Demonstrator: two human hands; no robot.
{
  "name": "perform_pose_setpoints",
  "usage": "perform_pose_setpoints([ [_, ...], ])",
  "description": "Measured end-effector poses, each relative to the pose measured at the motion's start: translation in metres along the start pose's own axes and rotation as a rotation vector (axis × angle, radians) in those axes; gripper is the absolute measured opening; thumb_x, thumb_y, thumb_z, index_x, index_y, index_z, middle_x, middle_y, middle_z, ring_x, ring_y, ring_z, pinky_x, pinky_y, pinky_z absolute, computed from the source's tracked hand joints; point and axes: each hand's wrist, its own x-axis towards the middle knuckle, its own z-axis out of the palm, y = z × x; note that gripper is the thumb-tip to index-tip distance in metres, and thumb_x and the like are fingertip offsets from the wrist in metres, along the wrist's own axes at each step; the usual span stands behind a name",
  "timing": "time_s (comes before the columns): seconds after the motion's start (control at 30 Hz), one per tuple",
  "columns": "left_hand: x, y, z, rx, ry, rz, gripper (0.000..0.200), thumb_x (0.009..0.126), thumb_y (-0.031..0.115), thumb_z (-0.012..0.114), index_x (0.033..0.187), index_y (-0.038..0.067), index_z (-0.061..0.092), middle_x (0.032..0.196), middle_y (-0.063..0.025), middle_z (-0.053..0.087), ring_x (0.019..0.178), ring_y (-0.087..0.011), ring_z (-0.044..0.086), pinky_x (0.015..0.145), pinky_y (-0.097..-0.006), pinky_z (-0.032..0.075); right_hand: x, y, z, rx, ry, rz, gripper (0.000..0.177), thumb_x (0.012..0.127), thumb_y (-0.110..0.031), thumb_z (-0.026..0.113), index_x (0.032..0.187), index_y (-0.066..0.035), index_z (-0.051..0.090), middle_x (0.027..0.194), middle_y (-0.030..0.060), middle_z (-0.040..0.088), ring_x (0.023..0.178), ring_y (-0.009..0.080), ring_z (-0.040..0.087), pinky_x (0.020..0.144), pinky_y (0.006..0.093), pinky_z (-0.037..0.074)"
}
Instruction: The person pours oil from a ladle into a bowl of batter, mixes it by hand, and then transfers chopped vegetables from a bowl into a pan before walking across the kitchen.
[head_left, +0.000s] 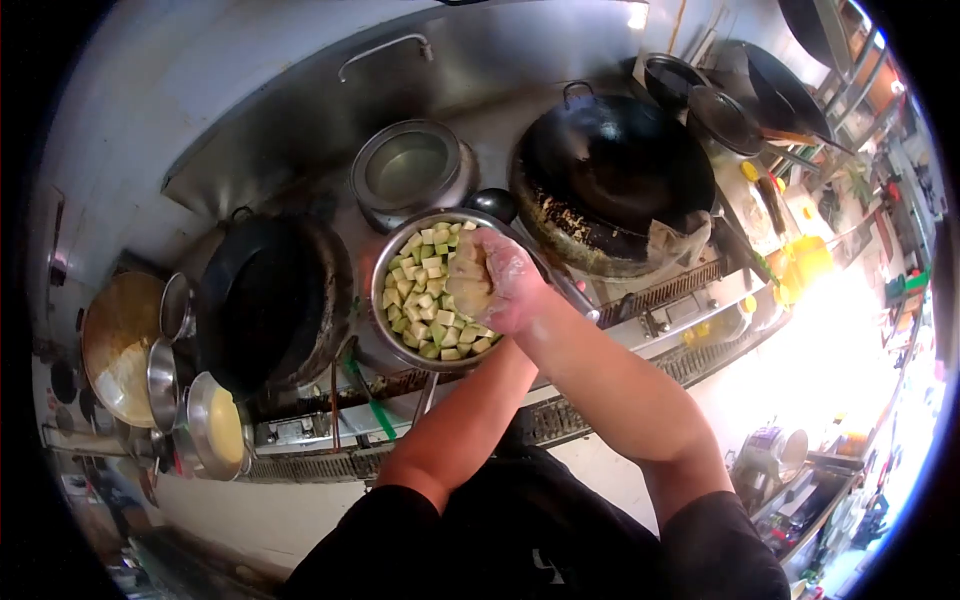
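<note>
Reaching in with crossed forearms [610, 375], low in view. Holding the right hand [512, 282], smeared whitish, over the right side of a metal bowl [376, 295], with fingers bent and close together against a pale mass [468, 278], too blurred to identify. Cannot tell the left hand's fingers, hidden beneath. Below and left of the fingers, in the bowl, heaped with pale-green cubes [425, 285]. Beyond, set near a black ladle [492, 205], a round pot [458, 165] and a large wok [620, 150].
</note>
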Motion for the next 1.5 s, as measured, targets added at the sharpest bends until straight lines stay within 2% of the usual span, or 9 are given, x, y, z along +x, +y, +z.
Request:
perform_pose_setpoints([
  [0.27, 0.055, 0.015, -0.004, -0.49, -0.158, -0.073, 0.007, 0.079, 0.006, 0.053, 0.076, 0.003, 0.048, 0.063, -0.0072, 0.048, 0.057, -0.0189, 0.048, 0.058, -0.0296, 0.047, 0.012, 0.049, 0.012, -0.056, 0.158, -0.026, 0.025, 0.085, -0.024, 0.049, 0.062, -0.014, 0.044, 0.055, -0.0008, 0.041, 0.042, 0.0138, 0.038, 0.036, 0.0264, 0.031],
  [0.43, 0.024, 0.022, -0.021, -0.66, -0.372, -0.208, 0.023, 0.078, 0.008, 0.05, 0.096, 0.019, 0.06, 0.071, -0.0017, 0.045, 0.059, -0.0122, 0.043, 0.054, -0.0256, 0.045, 0.015, 0.065, 0.001, 0.025, -0.324, 0.147, 0.024, 0.084, -0.024, 0.05, 0.063, -0.014, 0.047, 0.058, -0.0003, 0.045, 0.046, 0.0147, 0.044, 0.04, 0.0271, 0.036],
  [0.73, -0.038, 0.054, -0.045, -0.54, -0.801, -0.221, 0.046, 0.08, 0.008, 0.049, 0.124, 0.02, 0.05, 0.076, -0.0028, 0.046, 0.065, -0.0118, 0.044, 0.054, -0.0238, 0.044, 0.015, 0.118, 0.037, -0.129, -0.057, 0.033, 0.015, 0.082, -0.024, 0.056, 0.075, -0.011, 0.054, 0.067, 0.0025, 0.056, 0.055, 0.0191, 0.055, 0.046, 0.0297, 0.046],
  [1.0, -0.204, 0.121, -0.105, 0.478, -0.058, 0.047, 0.042, 0.076, 0.002, 0.052, 0.117, 0.007, 0.043, 0.061, -0.0056, 0.048, 0.045, -0.0146, 0.047, 0.039, -0.0292, 0.04, -0.001, 0.116, 0.08, -0.236, -0.127, -0.112, 0.02, 0.086, -0.023, 0.05, 0.088, -0.005, 0.059, 0.078, 0.0074, 0.063, 0.067, 0.0203, 0.062, 0.06, 0.0302, 0.054],
  [1.1, -0.302, 0.152, -0.14, 0.663, 0.039, 0.171, 0.053, 0.077, 0.001, 0.051, 0.127, 0.006, 0.035, 0.061, -0.0054, 0.047, 0.046, -0.0128, 0.047, 0.038, -0.0272, 0.038, 0.021, 0.077, 0.045, -0.147, -0.766, 0.049, 0.018, 0.088, -0.021, 0.046, 0.092, -0.008, 0.057, 0.08, 0.0086, 0.062, 0.067, 0.0176, 0.062, 0.052, 0.0283, 0.054],
  [1.17, -0.367, 0.17, -0.175, 0.69, 0.139, 0.216, 0.06, 0.079, 0.002, 0.051, 0.134, 0.008, 0.029, 0.061, -0.0047, 0.048, 0.045, -0.0117, 0.047, 0.038, -0.026, 0.038, 0.038, 0.068, 0.008, -0.968, -0.253, -0.939, 0.016, 0.092, -0.021, 0.041, 0.09, -0.008, 0.051, 0.079, 0.0015, 0.055, 0.067, 0.0109, 0.055, 0.058, 0.0187, 0.047],
  [1.2, -0.397, 0.178, -0.196, 0.649, 0.189, 0.244, 0.061, 0.079, 0.002, 0.051, 0.135, 0.009, 0.028, 0.059, -0.0039, 0.048, 0.045, -0.0116, 0.047, 0.038, -0.026, 0.039, 0.036, 0.068, 0.014, -0.644, -0.662, -0.469, 0.017, 0.093, -0.018, 0.038, 0.085, -0.009, 0.049, 0.073, -0.0015, 0.048, 0.062, 0.0087, 0.047, 0.054, 0.018, 0.041],
  [1.27, -0.46, 0.208, -0.216, 0.813, 0.323, 0.3, 0.062, 0.079, 0.001, 0.051, 0.136, 0.011, 0.028, 0.059, -0.0019, 0.048, 0.044, -0.0117, 0.048, 0.039, -0.0253, 0.04, 0.054, 0.078, -0.006, -0.301, -0.592, -0.252, 0.018, 0.093, -0.017, 0.036, 0.081, -0.01, 0.047, 0.066, -0.0024, 0.04, 0.055, 0.009, 0.038, 0.046, 0.0201, 0.034],
  [1.5, -0.548, 0.318, -0.332, 1.503, 0.814, 0.377, 0.062, 0.076, 0.006, 0.052, 0.134, 0.004, 0.029, 0.073, -0.0163, 0.058, 0.059, -0.0261, 0.058, 0.054, -0.0368, 0.047, 0.094, 0.16, -0.053, 0.052, -0.291, -0.171, 0.017, 0.089, -0.021, 0.043, 0.08, -0.01, 0.053, 0.065, -0.0006, 0.044, 0.055, 0.0111, 0.042, 0.045, 0.0225, 0.037],
])
